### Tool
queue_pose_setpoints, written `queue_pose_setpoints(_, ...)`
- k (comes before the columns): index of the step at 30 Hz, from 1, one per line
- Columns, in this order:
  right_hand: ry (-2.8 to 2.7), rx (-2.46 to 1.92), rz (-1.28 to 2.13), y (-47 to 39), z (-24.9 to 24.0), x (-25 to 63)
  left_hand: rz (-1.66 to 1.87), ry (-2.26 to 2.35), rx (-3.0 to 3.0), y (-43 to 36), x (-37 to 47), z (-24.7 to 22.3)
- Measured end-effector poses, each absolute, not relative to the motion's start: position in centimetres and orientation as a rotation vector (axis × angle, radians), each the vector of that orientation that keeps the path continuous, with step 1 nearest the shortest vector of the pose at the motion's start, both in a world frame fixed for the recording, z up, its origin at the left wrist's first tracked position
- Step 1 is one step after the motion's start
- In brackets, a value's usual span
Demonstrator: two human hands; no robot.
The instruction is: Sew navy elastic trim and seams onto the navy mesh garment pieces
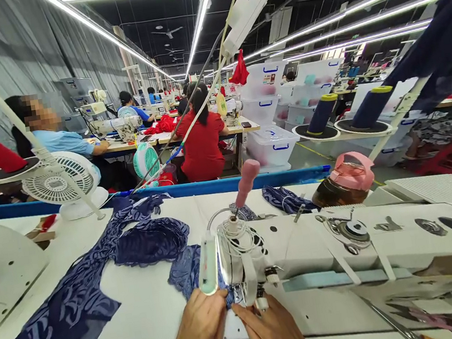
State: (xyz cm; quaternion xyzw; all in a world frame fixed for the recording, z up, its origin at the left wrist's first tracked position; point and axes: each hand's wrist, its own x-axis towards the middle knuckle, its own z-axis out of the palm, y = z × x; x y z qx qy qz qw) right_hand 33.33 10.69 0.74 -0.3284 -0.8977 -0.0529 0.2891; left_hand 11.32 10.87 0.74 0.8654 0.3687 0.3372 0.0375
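Both hands (236,331) on navy fabric (189,270) @ needle.

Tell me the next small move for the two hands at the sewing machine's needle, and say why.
Probably ease the blue fabric forward under the needle. Both the left hand and the right hand rest flat on the bed right in front of the presser foot of the sewing machine, with the fabric's edge running in beneath it.

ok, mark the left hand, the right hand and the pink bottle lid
left hand (201,327), head view, back of the hand
right hand (271,328), head view, back of the hand
pink bottle lid (350,171), head view, top of the lid
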Motion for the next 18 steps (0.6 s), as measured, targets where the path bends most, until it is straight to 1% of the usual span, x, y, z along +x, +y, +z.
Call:
queue_pose_setpoints(4, -2.359, -0.836, -0.132, 10.8, 1.1, 33.4, 1.047, 1.125, 2.699, 10.7, 11.4, 1.1)
queue_pose_setpoints(10, -2.394, -0.886, -0.042, 10.9, 0.1, 34.1, 1.046, 1.161, 2.666, 10.8, 11.1, 1.0)
queue_pose_setpoints(15, -2.305, -0.852, -0.068, 10.7, 0.6, 33.8, 1.251, 1.356, 2.588, 10.6, 11.0, 1.4)
queue_pose_setpoints(18, -2.376, -0.851, -0.090, 10.7, 0.9, 33.5, 1.270, 1.484, 2.529, 10.5, 11.0, 1.8)
